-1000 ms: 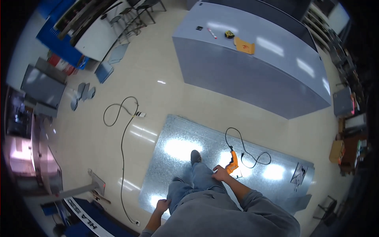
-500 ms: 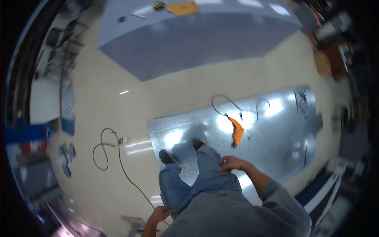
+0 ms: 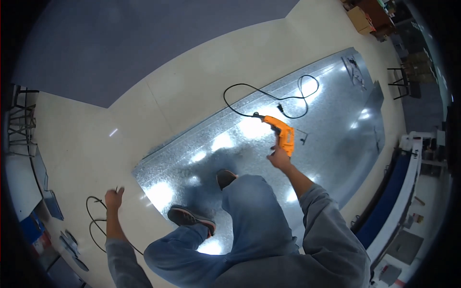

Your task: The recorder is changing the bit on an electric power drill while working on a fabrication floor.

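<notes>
My right hand (image 3: 278, 157) grips the handle of an orange power drill (image 3: 282, 133), held above a large shiny metal sheet (image 3: 331, 115) that lies on the floor. The drill's black cord (image 3: 269, 96) loops across the sheet behind it. My left hand (image 3: 114, 198) hangs out to the left over the pale floor, fingers loosely curled, holding nothing that I can make out. One shoe (image 3: 224, 177) stands on the sheet, the other shoe (image 3: 189, 218) at its near edge.
A black cable (image 3: 96, 225) coils on the floor near my left hand. A big grey-blue table (image 3: 120, 43) fills the far side. Small tools (image 3: 353, 67) lie on the sheet's far right end. A blue and white bench (image 3: 398, 192) runs along the right.
The view has swung down and closer to the sheet. My right hand, which was near my knee, now holds the orange drill lifted off the sheet. My left arm has swung outward.
</notes>
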The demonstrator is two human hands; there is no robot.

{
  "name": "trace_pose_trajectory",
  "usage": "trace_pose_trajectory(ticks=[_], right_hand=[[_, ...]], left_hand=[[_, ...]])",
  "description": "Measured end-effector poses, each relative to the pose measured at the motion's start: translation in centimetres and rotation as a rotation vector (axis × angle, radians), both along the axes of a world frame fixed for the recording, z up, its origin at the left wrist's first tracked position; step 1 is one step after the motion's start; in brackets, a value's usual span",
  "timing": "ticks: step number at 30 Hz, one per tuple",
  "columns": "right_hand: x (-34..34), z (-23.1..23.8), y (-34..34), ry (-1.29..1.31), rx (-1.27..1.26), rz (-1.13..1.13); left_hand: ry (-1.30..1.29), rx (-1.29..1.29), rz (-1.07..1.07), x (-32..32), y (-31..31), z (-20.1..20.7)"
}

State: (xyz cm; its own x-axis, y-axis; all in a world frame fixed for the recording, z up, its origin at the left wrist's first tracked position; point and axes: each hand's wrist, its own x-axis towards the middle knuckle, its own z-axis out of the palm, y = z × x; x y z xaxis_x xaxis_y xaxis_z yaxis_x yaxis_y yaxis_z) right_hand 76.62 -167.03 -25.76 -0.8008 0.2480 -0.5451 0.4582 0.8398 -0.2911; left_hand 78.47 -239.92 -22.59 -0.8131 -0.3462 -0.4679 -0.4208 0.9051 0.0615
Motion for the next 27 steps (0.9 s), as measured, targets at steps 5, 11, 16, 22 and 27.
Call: trace_pose_trajectory(ticks=[5,11,16,22,27], right_hand=[[-7.1,-11.2,7.1,0.230,0.355,-0.141],[-12.4,-21.1,15.0,0.494,0.219,-0.385],[-17.2,-24.2,12.0,0.394,-0.023,-0.385],[-17.1,-26.1,15.6,0.595,0.414,-0.486],[-16.5,-22.8,13.9,0.386,0.256,-0.429]], left_hand=[[0.266,0.186,0.056,-10.3,10.0,-9.7],[0.165,0.110,0.025,-11.5,13.2,-7.9],[0.056,-0.180,0.086,-5.2,5.7,-3.9],[0.060,-0.243,0.117,-6.5,3.7,0.0],[0.069,-0.216,0.149,-4.8,3.3,-0.1]])
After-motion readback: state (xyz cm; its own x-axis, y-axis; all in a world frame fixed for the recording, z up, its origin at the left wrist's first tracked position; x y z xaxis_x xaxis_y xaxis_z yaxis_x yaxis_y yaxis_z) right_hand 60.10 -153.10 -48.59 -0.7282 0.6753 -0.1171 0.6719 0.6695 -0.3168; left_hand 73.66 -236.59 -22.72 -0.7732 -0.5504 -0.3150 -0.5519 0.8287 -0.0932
